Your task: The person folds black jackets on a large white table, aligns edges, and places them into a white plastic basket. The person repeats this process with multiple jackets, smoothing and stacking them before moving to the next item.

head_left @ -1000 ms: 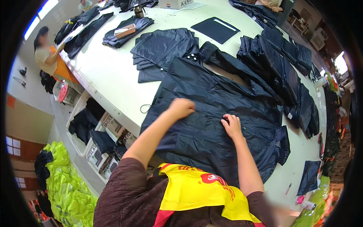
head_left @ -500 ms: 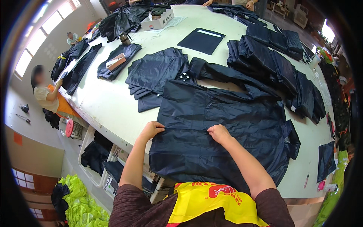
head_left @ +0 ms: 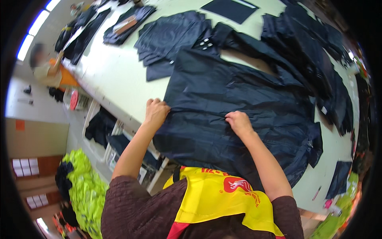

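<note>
A dark navy jacket point(head_left: 238, 89) of thin, shiny cloth lies spread on the white table point(head_left: 115, 71) in front of me. One sleeve point(head_left: 254, 49) stretches along its far side, and its collar end point(head_left: 315, 145) points right. At the jacket's left edge, my left hand point(head_left: 156, 113) has its fingers closed on the cloth. My right hand point(head_left: 239, 122) pinches a crosswise fold near the jacket's middle. Creases run between the two hands. The jacket's near edge hangs down toward my yellow apron point(head_left: 215, 199).
Beyond the jacket lies a stack of dark folded pieces point(head_left: 175, 38). More folded garments point(head_left: 306, 55) are piled at the right. A dark flat panel point(head_left: 230, 10) lies at the far side. Bright green cloth point(head_left: 85, 191) is heaped at lower left; a person point(head_left: 47, 67) works at the table's left.
The view has dipped and turned, so the table sits higher in the picture. Both hands keep hold of the jacket at about the same spots, with the cloth slightly more creased between them.
</note>
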`<state>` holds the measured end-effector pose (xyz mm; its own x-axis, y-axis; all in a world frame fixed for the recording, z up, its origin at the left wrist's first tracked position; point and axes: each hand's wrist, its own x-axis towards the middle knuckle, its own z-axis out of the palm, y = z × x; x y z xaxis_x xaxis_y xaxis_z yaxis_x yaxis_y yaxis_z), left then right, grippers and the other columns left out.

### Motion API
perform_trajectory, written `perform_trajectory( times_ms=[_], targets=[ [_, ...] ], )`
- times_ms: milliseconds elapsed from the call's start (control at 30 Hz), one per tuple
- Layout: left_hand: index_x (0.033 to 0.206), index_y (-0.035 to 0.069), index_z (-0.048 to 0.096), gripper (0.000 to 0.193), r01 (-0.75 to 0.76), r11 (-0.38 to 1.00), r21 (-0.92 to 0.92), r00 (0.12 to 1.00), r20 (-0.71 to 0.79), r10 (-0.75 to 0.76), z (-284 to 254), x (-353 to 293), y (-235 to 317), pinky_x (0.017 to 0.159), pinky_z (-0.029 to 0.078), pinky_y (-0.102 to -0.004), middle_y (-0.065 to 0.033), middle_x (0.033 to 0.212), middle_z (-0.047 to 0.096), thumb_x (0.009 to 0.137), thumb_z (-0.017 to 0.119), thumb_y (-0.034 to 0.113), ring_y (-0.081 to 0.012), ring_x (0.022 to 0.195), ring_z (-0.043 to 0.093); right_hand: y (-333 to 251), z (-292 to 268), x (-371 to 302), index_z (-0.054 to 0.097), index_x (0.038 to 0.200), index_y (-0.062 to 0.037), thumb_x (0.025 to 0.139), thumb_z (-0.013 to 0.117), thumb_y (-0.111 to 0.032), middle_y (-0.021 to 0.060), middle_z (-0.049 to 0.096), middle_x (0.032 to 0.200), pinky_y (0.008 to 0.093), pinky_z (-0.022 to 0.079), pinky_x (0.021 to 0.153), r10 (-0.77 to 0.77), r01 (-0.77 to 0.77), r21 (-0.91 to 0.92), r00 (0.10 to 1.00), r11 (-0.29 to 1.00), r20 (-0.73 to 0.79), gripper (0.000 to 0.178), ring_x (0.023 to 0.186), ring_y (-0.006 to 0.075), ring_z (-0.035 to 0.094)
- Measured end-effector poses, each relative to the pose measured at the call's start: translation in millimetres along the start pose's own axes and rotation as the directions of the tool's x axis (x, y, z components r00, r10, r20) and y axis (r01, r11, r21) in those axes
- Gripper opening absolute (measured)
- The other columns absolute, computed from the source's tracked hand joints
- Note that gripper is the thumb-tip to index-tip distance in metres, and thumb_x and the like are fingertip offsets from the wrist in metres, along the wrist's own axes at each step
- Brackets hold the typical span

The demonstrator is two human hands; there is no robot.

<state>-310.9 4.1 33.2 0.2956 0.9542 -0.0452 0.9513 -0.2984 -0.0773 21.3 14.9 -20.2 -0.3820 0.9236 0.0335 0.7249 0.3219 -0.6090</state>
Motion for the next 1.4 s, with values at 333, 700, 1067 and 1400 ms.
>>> perform_trajectory(
  times_ms=[333, 700, 1067, 1400],
  targets=[
    [0.08, 0.001, 0.07, 0.016, 0.451, 0.626, -0.636, 0.892, 0.317, -0.321, 27.7, 15.2, -26.3, 0.062, 0.049, -0.0298, -0.0104, 0.07, 0.067, 0.07, 0.073, 0.014, -0.0168, 0.063, 0.063, -3.9, -18.7, 31.7, 0.067, 0.078, -0.0034, 0.067, 0.073, -0.011, 0.0161, 0.066, 0.078, 0.0366, 0.049, 0.074, 0.309, -0.356, 0.105, 0.899, 0.929, 0.311, 0.014, 0.079, 0.0301, 0.064],
    [0.071, 0.004, 0.067, 0.028, 0.627, 0.6, -0.497, 0.748, 0.6, -0.285, 34.2, 42.3, -58.0, 0.054, 0.045, -0.0292, -0.0043, 0.063, 0.061, 0.065, 0.081, 0.027, -0.0132, 0.058, 0.054, 5.1, -3.7, 67.3, 0.068, 0.084, -0.0036, 0.065, 0.077, -0.014, 0.0161, 0.066, 0.088, 0.0369, 0.05, 0.078, 0.39, -0.329, -0.209, 0.788, 0.921, 0.477, 0.023, 0.088, 0.03, 0.063],
    [0.1, 0.001, 0.063, 0.025, 0.103, 0.787, -0.608, 0.909, -0.263, -0.322, 40.3, -26.3, 30.7, 0.071, 0.048, -0.0304, -0.0127, 0.091, 0.063, 0.079, 0.067, 0.014, -0.0223, 0.078, 0.061, 67.0, -108.1, -194.8, 0.062, 0.091, -0.0062, 0.073, 0.06, -0.003, 0.0112, 0.06, 0.103, 0.0403, 0.041, 0.09, -0.006, -0.212, -0.187, 0.646, 0.959, -0.763, 0.019, 0.101, 0.0309, 0.054],
    [0.139, 0.003, 0.029, 0.076, 0.313, 0.205, -0.927, 0.668, 0.369, 0.647, -50.7, -54.4, 343.0, 0.081, 0.051, -0.0315, -0.0186, 0.113, 0.057, 0.078, 0.072, 0.018, -0.0201, 0.097, 0.06, 98.0, -127.2, -275.2, 0.064, 0.095, -0.0001, 0.077, 0.066, -0.023, 0.0113, 0.067, 0.087, 0.0364, 0.053, 0.076, 0.821, 0.134, 0.935, 0.53, -0.328, 0.212, 0.029, 0.073, 0.0258, 0.065]
  ],
)
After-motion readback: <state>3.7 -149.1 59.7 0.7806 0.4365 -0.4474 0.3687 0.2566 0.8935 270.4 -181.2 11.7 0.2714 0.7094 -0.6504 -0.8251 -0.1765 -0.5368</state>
